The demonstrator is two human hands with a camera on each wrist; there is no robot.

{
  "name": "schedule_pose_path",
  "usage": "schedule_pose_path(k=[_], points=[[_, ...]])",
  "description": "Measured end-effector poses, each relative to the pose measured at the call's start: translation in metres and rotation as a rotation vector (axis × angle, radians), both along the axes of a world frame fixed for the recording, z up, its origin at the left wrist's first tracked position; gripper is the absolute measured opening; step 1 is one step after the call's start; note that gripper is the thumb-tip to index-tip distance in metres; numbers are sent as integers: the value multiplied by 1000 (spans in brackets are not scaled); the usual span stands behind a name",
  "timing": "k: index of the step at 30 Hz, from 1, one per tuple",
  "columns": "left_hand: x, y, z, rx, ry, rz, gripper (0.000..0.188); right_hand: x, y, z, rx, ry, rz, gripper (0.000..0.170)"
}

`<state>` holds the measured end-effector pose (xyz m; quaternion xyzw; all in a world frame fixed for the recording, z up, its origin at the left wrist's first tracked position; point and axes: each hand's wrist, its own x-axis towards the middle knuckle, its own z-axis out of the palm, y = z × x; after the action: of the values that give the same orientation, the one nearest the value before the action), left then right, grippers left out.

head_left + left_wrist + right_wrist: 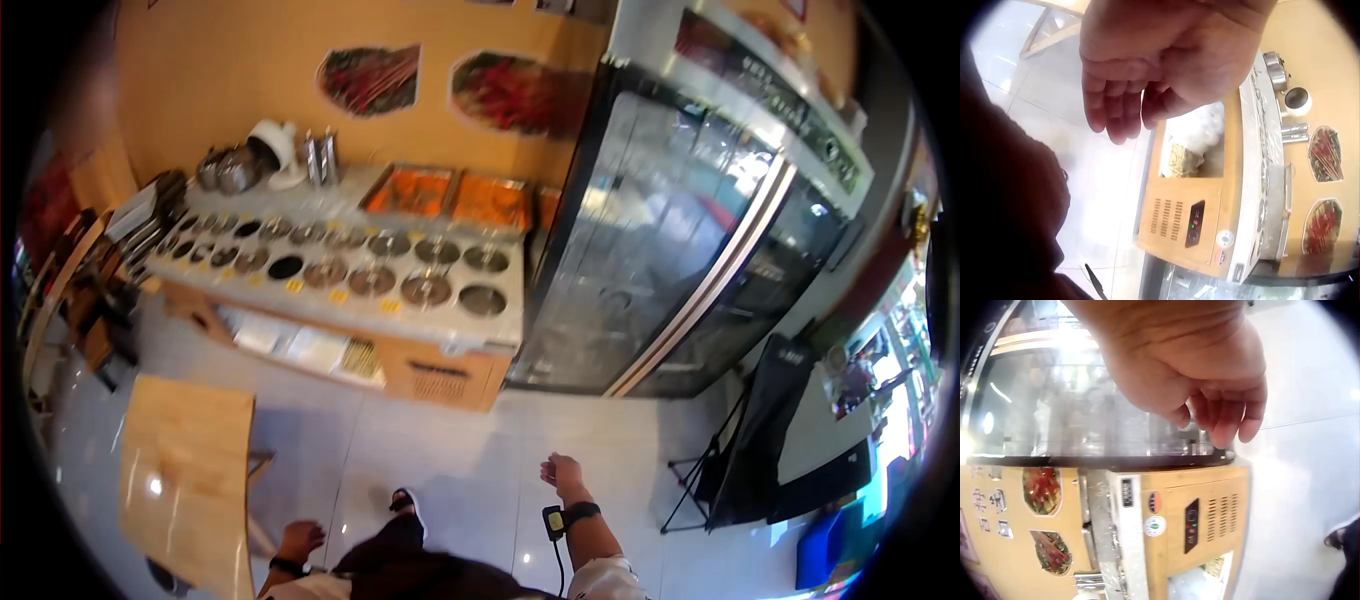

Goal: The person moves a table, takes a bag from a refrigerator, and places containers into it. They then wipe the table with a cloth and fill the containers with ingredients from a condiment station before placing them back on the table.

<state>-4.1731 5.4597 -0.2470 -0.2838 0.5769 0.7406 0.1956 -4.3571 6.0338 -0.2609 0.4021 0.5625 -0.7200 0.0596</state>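
Observation:
My left hand (pixel 300 541) hangs low beside a light wooden table (pixel 190 450) in the head view, holding nothing. In the left wrist view the same hand (pixel 1166 62) has its fingers loosely bent, with air between it and the wooden counter front. The right hand (pixel 563 474) is held out over the tiled floor, empty; the right wrist view shows this hand (pixel 1204 381) with fingers hanging loosely curled. Neither hand touches anything. Ahead stands a counter (pixel 400 325) with rows of round metal wells.
Orange-filled trays (pixel 490 200) sit at the counter's back, with metal pots (pixel 238 170) at its left end. A glass-door fridge (pixel 650 230) stands right of it. Farther right are a black folding stand (pixel 755 435) and a blue bin (pixel 820 550). Dark chairs (pixel 95 335) are at left.

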Motion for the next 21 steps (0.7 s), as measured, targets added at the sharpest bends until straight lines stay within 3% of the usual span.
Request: schedule_pose_path(k=[1, 2, 3, 4, 7, 10, 13, 15, 18, 21], points=[[-13, -15, -17, 114, -73, 104, 17, -38, 10, 13, -31, 134, 27, 19], [-32, -16, -22, 49, -151, 223, 17, -76, 14, 26, -66, 260, 60, 20], [-48, -21, -26, -23, -240, 344, 17, -114, 33, 44, 223, 372, 242, 18], [-58, -32, -42, -25, -230, 328, 17, -141, 31, 91, 372, 477, 173, 19], [-126, -58, -81, 199, -138, 432, 20, -214, 35, 234, 415, 690, 81, 18], [-190, -43, -73, 281, -34, 361, 18, -259, 45, 362, 558, 930, -10, 19], [-256, -18, -45, 194, -65, 379, 15, -277, 46, 470, 685, 1177, -36, 21], [-284, -3, -48, 64, 53, 317, 13, -288, 55, 516, 909, 1219, -73, 21], [-314, 35, 3, 23, 46, 378, 11, -315, 62, 562, 1154, 1384, -107, 26], [-329, 64, 10, -6, 37, 366, 9, -344, 75, 618, 1656, 1429, -233, 31]])
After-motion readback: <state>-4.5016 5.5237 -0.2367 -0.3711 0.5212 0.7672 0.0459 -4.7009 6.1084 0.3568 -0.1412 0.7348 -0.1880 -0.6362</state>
